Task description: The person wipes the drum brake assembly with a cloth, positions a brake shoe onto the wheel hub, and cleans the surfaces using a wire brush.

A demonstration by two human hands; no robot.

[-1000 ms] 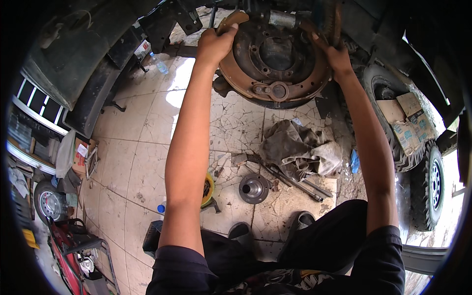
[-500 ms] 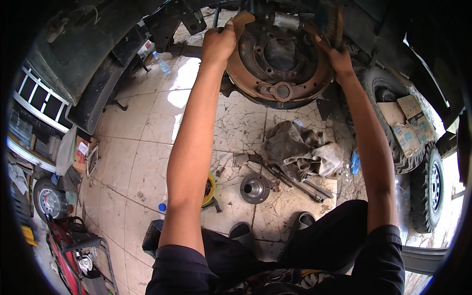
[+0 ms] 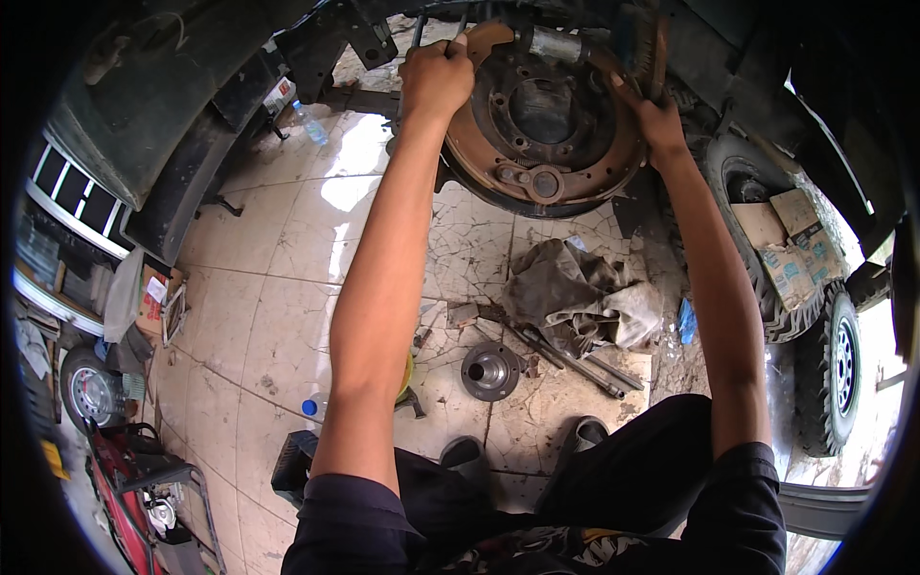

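A drum brake assembly with a round dark backing plate [image 3: 525, 79] hangs at the top middle, two rusty brown curved brake shoes around it. My left hand [image 3: 439, 84] is closed round the upper part of the left brake shoe [image 3: 464, 134], whose bare tip shows beyond the thumb. On the far side, my right hand [image 3: 657, 123] grips the outer edge of the right brake shoe [image 3: 625, 144]; some of its fingers are hidden behind. Between the shoes' upper ends lies a silvery wheel cylinder [image 3: 556, 45]. A round pivot [image 3: 545, 184] sits at the bottom of the shoes.
Below on the cracked tile floor lie a flanged hub [image 3: 491, 371], a crumpled grey cloth [image 3: 585, 292] and metal bars [image 3: 580, 369]. Large tyres [image 3: 843, 364] and cardboard [image 3: 803, 251] stand at right. A water bottle [image 3: 310, 125] and a red machine [image 3: 120, 498] are at left.
My left hand has shifted slightly right and turned, showing more of its back, still on the left shoe. My right hand keeps its hold. The whole view has shifted a little.
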